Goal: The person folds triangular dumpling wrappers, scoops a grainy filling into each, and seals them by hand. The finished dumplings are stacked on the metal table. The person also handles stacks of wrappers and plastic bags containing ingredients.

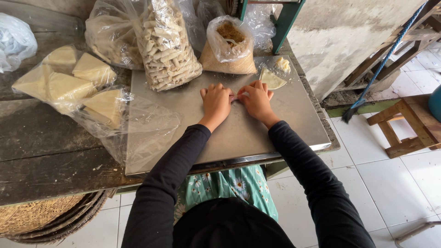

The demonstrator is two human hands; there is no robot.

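Your left hand (216,102) and right hand (257,100) lie knuckles up, side by side on the steel tray (239,131). Their fingertips meet over a small pale roll (235,97) that peeks out between them. Both hands are curled down onto it, pressing rather than clasping; how much of the roll each one covers you cannot tell, since the fingers hide it.

Just beyond your right hand, almost touching its fingers, lies a pale triangular wrapper (272,80). A little farther on sits a small heap of pale scraps (282,64). Straight ahead of both hands stands an open plastic bag of brown crumbly filling (228,48). Ahead of your left hand leans a clear bag packed with finished thin rolls (167,46). Well off to the left of that hand, on the dark wooden table (46,151), a clear bag holds stacks of pale wrapper sheets (69,80), its loose mouth spilling onto the tray's edge.
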